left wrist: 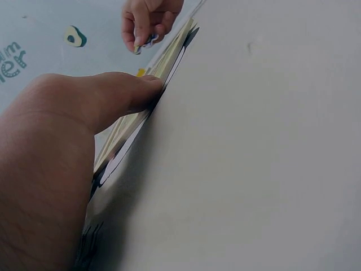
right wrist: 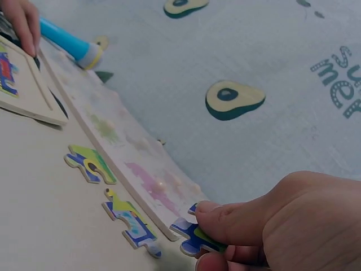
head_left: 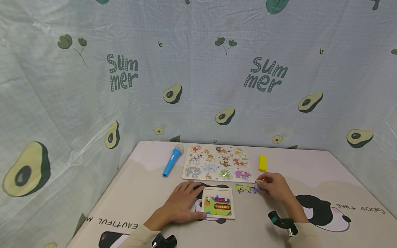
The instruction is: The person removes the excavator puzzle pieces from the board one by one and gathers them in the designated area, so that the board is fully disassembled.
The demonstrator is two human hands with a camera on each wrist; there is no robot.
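A wooden puzzle tray (head_left: 233,204), partly filled with a colourful picture, lies on the table. My left hand (head_left: 182,204) holds it at its left side, fingers at the far corner and thumb (left wrist: 138,90) against the near edge. The top strip of the tray is bare. To the right, my right hand (head_left: 276,187) pinches a blue and green jigsaw piece (right wrist: 194,240) between thumb and fingers, just above the table. Beside it lie a green and blue puzzle piece (right wrist: 79,157) and a yellow and blue puzzle piece (right wrist: 119,210), apart from the tray.
Behind the hands lies an animal peg board (head_left: 217,179). A blue toy microphone (head_left: 171,163) is left of the board, a yellow block (head_left: 262,163) right of it. A printed cloth wall (head_left: 198,69) encloses the back and sides of the table.
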